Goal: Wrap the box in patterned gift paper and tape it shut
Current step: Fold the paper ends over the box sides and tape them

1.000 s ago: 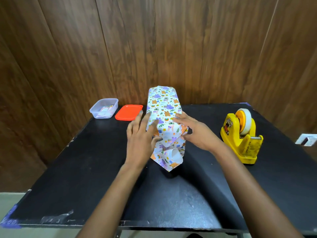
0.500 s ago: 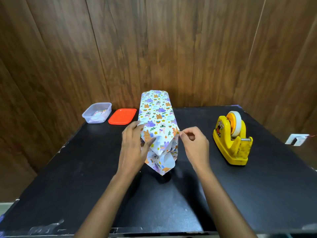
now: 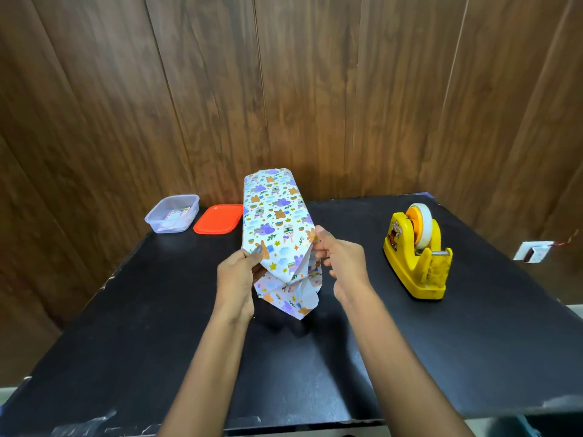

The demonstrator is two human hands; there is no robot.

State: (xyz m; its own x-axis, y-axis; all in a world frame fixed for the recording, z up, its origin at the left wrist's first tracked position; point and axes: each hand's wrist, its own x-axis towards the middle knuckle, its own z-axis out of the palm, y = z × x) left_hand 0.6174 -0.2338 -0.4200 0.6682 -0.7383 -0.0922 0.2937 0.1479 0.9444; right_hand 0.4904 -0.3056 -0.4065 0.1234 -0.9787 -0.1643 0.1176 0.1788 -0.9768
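You are working over a matte black table (image 3: 151,335), and nearest you your left hand (image 3: 239,274) is pinching the paper (image 3: 280,263) at the box's near left corner, thumb on top. Your right hand (image 3: 342,266) is gripping the near right corner, fingers curling into the side fold. The box (image 3: 274,212) is lying at the table's centre, running from six towards twelve o'clock. Its long body is looking fully covered. The near end is only half closed, with a pointed flap (image 3: 293,302) hanging loose and showing its white underside. Folding that flap up and taping it are remaining, I judge, and I cannot tell whether the far end is sealed. The paper is looking thin and is creasing sharply. At three o'clock a chunky, glossy yellow dispenser (image 3: 416,266) is sitting. At ten o'clock a flat orange lid (image 3: 217,219) and a clear tub (image 3: 172,214) are lying before the wood-grain wall (image 3: 315,89).
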